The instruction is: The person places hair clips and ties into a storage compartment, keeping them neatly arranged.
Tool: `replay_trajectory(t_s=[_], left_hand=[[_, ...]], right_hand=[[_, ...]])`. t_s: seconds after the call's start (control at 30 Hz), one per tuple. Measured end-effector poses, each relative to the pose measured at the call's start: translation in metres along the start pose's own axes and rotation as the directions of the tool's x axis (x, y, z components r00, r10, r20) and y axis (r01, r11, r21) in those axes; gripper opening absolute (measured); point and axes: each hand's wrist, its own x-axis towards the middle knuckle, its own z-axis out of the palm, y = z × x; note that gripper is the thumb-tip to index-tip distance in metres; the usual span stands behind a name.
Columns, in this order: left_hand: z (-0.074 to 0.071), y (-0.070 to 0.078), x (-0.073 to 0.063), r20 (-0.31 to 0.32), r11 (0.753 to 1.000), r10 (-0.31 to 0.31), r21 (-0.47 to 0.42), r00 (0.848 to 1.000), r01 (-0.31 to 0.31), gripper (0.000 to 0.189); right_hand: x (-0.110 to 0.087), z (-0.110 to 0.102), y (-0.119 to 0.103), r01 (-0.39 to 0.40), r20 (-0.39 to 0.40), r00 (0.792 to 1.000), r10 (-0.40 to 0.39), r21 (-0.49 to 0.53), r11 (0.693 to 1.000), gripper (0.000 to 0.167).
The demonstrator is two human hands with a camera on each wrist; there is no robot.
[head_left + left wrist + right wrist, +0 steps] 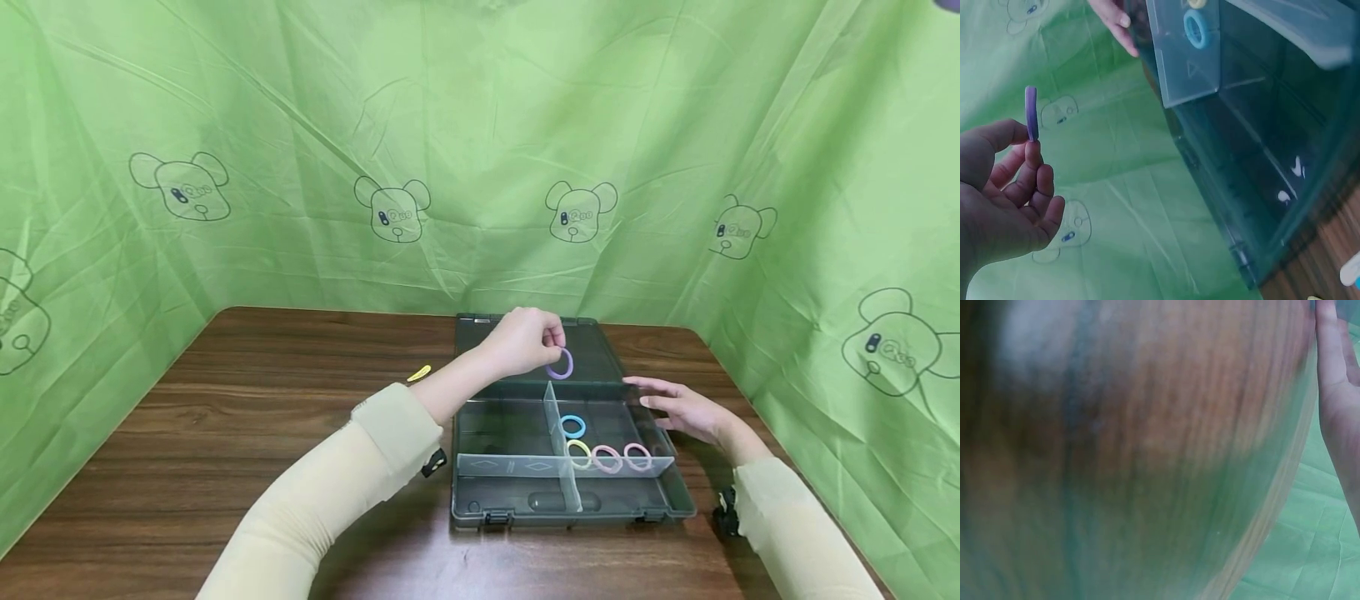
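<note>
My left hand [525, 340] pinches a purple hair tie [570, 364] between thumb and fingertips, above the opened lid of a dark see-through plastic box [498, 429]. In the left wrist view the hair tie [1031, 112] appears edge-on, standing upright from the fingertips. Inside the box's right back compartment are a blue hair tie [574, 437], a yellow one [589, 454] and two pink ones [607, 471], the last three in a row along the divider. Beside the box's right edge, my right hand [686, 410] has its fingers spread and grips nothing.
Pale dividers [517, 467] split the box, whose lid [480, 335] lies folded back on the wooden table [300, 367]. A small yellow item [419, 374] lies left of the box, partly behind the left forearm. Green cloth [480, 125] surrounds the table at back and sides.
</note>
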Motion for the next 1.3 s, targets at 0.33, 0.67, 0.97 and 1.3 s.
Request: replay_trajectory(t_s=[0.33,0.67,0.97,1.3], left_hand=[[0.028,0.006,0.022,0.029,1.0,0.021,-0.007,0.999,-0.021,0.002],[0.058,0.005,0.036,0.073,1.0,0.027,-0.006,0.997,-0.027,0.003],[0.089,-0.002,0.041,0.126,0.999,0.032,0.014,0.992,-0.034,0.002],[0.115,-0.011,0.043,0.209,0.99,0.093,0.08,0.974,-0.112,0.004]], right_hand=[[0.0,0.0,0.0,-0.036,-0.036,0.999,0.035,-0.016,0.999,0.05],[0.001,0.002,-0.003,-0.051,-0.05,0.997,0.05,-0.01,0.999,0.05],[0.0,0.001,-0.002,-0.039,-0.038,0.999,0.038,-0.003,0.999,0.05],[0.0,0.0,-0.001,-0.056,-0.06,0.997,0.055,-0.027,0.998,0.051]])
